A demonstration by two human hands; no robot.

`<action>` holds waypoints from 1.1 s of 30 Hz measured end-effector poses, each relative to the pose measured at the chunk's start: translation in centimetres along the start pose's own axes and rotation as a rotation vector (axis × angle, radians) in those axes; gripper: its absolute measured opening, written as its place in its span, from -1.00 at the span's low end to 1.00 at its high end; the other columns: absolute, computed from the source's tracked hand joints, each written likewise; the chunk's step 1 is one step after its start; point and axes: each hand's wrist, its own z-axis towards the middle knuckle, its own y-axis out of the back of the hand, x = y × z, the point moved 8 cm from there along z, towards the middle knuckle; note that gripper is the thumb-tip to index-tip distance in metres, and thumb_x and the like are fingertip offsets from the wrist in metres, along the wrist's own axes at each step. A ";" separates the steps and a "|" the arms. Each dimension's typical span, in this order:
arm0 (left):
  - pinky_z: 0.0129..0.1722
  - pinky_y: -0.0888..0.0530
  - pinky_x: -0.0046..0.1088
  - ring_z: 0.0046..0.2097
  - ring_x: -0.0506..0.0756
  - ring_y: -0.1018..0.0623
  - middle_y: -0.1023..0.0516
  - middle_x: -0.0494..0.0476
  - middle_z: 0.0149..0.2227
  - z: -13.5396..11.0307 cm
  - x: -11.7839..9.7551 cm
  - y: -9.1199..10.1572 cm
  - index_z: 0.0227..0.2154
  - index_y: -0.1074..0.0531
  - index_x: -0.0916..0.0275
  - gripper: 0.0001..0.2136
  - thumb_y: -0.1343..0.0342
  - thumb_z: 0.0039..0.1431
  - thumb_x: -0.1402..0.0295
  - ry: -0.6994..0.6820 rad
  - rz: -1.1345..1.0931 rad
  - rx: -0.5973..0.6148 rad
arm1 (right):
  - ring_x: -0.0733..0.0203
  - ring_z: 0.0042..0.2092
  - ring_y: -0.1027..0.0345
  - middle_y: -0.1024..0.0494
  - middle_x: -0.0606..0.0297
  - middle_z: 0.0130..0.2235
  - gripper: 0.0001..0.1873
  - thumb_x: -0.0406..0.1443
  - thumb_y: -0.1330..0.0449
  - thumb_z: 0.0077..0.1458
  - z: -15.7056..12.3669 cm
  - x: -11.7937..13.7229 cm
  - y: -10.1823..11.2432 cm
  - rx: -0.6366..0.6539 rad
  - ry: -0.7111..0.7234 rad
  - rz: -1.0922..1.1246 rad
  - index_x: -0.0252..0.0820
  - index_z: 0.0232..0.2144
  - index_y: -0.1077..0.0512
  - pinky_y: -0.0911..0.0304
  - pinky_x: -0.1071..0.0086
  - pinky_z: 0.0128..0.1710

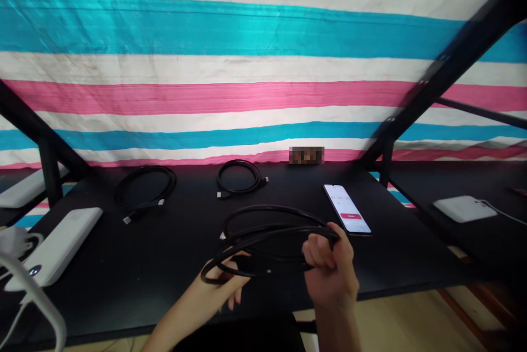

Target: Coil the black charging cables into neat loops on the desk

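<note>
A black cable (267, 231) is wound into several wide loops and held just above the black table (135, 264). My right hand (331, 272) is closed in a fist round the right end of the loops. My left hand (230, 280) reaches under their left end, fingers curled on the strands. A white plug tip shows at the loops' left side.
Two more coiled black cables (145, 190) (240, 178) lie at the back of the table. A lit phone (347, 209) rests to the right. A white power bank (57, 245) with white cords is at the left, another white device (463, 208) on the right table. Black frame bars cross both sides.
</note>
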 end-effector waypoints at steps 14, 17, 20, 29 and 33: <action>-0.39 -0.41 -0.42 -0.27 0.11 -0.51 -0.53 0.28 -0.20 0.8 0.4 -0.2 0.09 -0.29 0.23 -0.48 -0.11 0.10 0.11 -0.215 -0.418 0.000 | 0.46 -0.71 0.43 0.21 0.59 -0.71 -0.83 -0.11 -0.18 0.09 -0.7 -1.6 -2.0 0.177 -0.115 0.208 -0.01 -0.42 -0.48 0.35 0.51 -0.77; -0.39 -0.40 -0.41 -0.29 0.13 -0.53 -0.55 0.27 -0.27 1.1 0.1 -0.1 -0.08 -0.43 0.29 -0.57 -0.06 0.12 0.07 -0.174 -0.390 -0.053 | 0.46 -0.69 0.44 0.19 0.59 -0.70 -0.82 -0.08 -0.20 0.07 -0.9 -3.0 -2.2 0.140 -0.211 0.206 0.00 -0.42 -0.47 0.36 0.54 -0.76; -0.41 -0.39 -0.41 -0.35 0.12 -0.53 -0.55 0.21 -0.37 1.3 -0.1 1.0 -0.29 -0.50 0.31 -0.58 0.02 0.15 0.02 -0.142 -0.408 -0.188 | 0.46 -0.66 0.43 0.17 0.59 -0.67 -0.82 -0.06 -0.22 0.03 -0.9 -4.3 -2.1 0.063 -0.303 0.187 0.03 -0.36 -0.45 0.32 0.58 -0.74; -0.63 -0.11 -0.51 -0.66 -0.05 -0.22 -0.23 0.00 -0.75 -0.8 0.6 5.5 -0.74 -0.36 0.27 -0.48 0.11 0.19 0.03 -0.192 -0.220 -0.436 | 0.53 -0.69 0.21 -0.06 0.58 -0.61 -0.65 -0.14 -0.26 0.01 -1.7 -7.5 -2.6 0.098 -0.581 -0.031 -0.03 -0.13 -0.39 0.08 0.62 -0.75; -0.49 -0.24 -0.49 -0.53 0.00 -0.35 -0.37 0.09 -0.62 -1.5 -0.9 5.8 -0.79 -0.31 0.25 -0.46 0.15 0.24 0.10 -0.236 -0.069 -0.338 | 0.57 -0.70 0.16 -0.16 0.54 -0.54 -0.53 -0.15 -0.30 -0.06 -1.4 -7.8 -1.6 0.048 -0.539 -0.255 -0.04 -0.06 -0.37 0.14 0.64 -0.79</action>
